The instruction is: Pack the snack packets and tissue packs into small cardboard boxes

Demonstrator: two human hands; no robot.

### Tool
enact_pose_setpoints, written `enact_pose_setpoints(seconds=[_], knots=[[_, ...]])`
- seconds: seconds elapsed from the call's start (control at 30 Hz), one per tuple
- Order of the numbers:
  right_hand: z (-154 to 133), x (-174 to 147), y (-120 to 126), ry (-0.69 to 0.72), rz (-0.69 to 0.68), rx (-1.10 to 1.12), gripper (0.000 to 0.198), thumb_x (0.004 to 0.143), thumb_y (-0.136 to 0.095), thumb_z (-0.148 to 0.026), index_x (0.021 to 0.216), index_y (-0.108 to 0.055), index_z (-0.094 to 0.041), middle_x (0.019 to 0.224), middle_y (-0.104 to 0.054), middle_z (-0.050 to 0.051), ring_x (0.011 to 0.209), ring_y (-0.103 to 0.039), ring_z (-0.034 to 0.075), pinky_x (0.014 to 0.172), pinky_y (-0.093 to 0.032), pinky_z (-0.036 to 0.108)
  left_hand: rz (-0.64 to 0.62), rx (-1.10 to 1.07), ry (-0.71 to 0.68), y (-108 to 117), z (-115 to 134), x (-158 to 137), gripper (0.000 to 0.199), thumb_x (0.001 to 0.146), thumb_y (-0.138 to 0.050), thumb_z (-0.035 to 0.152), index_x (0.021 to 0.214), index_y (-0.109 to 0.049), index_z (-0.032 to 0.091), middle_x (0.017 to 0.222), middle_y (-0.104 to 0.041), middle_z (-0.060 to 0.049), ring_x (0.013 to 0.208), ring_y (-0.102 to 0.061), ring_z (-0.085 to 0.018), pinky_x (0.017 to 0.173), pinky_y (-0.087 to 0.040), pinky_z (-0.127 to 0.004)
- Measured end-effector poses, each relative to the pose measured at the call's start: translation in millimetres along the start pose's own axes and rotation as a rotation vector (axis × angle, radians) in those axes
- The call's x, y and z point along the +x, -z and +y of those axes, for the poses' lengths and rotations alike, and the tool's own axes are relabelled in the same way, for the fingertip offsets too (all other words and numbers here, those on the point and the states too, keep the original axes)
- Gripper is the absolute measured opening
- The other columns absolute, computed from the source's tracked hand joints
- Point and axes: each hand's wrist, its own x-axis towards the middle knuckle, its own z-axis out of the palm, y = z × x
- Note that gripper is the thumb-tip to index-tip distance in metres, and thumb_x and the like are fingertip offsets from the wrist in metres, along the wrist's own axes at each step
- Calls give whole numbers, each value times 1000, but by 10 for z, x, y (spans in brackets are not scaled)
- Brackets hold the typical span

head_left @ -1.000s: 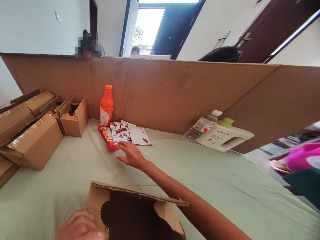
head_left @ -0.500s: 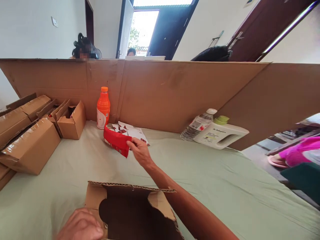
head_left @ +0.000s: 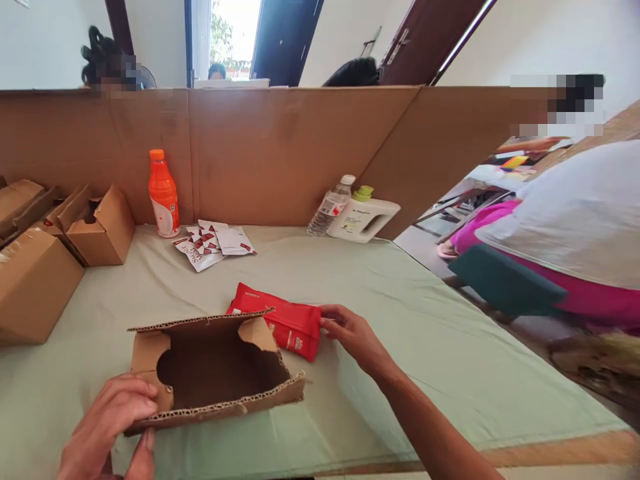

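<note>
Brown box (head_left: 270, 399) pinched by left hand (head_left: 111, 415) partly hides red packet (head_left: 293, 328) right hand (head_left: 359, 339) pinches, sachets (head_left: 214, 241) beyond.

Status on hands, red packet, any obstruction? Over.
Left hand gripping cardboard box, near-left corner. Right hand pinching right end of red packet. Box partly hides packet from view.

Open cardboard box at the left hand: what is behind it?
A red packet, held at its right end by the right hand. The cardboard box covers its near-left part.

red packet (head_left: 295, 325), brown cardboard box (head_left: 147, 353), pale green cloth (head_left: 380, 287), orange bottle (head_left: 163, 190)
</note>
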Motion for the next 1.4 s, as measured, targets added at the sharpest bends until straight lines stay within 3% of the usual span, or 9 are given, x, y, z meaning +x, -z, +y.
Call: enact_pose_setpoints(seconds=[0.13, 0.3, 0.43, 0.57, 0.67, 0.8, 0.97, 1.2, 1.4], knots=[[7, 80, -52, 32, -74, -220, 55, 82, -55, -51, 126, -64, -19, 133, -67, 19, 120, -63, 33, 94, -52, 49, -88, 7, -4, 26, 112, 64, 29, 84, -55, 1, 102, -63, 23, 89, -71, -3, 102, -68, -21, 86, -61, -34], [-317, 380, -404, 139, -295, -466, 60, 80, -66, -44, 135, -62, -20, 144, -61, 17, 133, -52, 38, 109, -38, 53, -110, 98, -72, 74, 209, 84, 29, 85, -54, -3, 101, -62, 19, 90, -69, -3, 105, -65, -17, 90, -58, -28], [-554, 515, -431, 174, -447, -585, 62, 77, -70, -49, 132, -65, -20, 133, -67, 19, 128, -55, 42, 106, -36, 55, -111, 203, -92, 161, 251, 42, 24, 87, -55, -1, 99, -64, 18, 95, -67, -5, 100, -64, -15, 89, -56, -25], [-714, 574, -307, 186, -599, -574, 49, 79, -66, -57, 110, -74, -20, 112, -75, 15, 111, -63, 36, 98, -41, 46, -83, 301, -88, 224, 235, -5, 20, 89, -58, 3, 100, -65, 18, 98, -66, -4, 95, -64, -12, 86, -53, -20], [-799, 626, -325, 176, -653, -493, 44, 81, -63, -54, 107, -74, -19, 114, -74, 12, 105, -65, 29, 91, -45, 36, -53, 361, -104, 221, 216, -14, 17, 91, -60, 6, 101, -67, 18, 97, -67, -3, 90, -65, -10, 87, -51, -18], [-862, 625, -498, 105, -703, -347, 39, 70, -74, -42, 98, -74, -15, 100, -77, 9, 90, -66, 25, 78, -49, 30, -26, 398, -112, 223, 224, -32, 13, 95, -57, 11, 100, -66, 18, 94, -69, -1, 83, -69, -7, 83, -52, -14], [-873, 415, -574, -6, -714, -121, 39, 74, -70, -42, 103, -74, -15, 94, -79, 7, 81, -71, 23, 69, -53, 29, -104, 321, -21, 272, 251, -108, 13, 98, -54, 14, 101, -64, 22, 96, -73, -1, 82, -73, -8, 74, -56, -12], [-856, 152, -149, -109, -379, 4, 44, 75, -67, -50, 102, -68, -16, 88, -77, 7, 73, -71, 24, 60, -55, 31, -44, 209, 53, 202, 234, -132, 12, 96, -55, 15, 97, -64, 23, 93, -77, -2, 82, -77, -12, 65, -59, -14], [-1268, -110, 251, 73, 271, 313, 48, 61, -84, -54, 93, -69, -22, 83, -73, 1, 69, -66, 20, 60, -58, 32, -59, 146, 82, 134, 142, -142, 12, 96, -57, 16, 102, -64, 24, 90, -77, 1, 78, -76, -12, 70, -60, -16]])
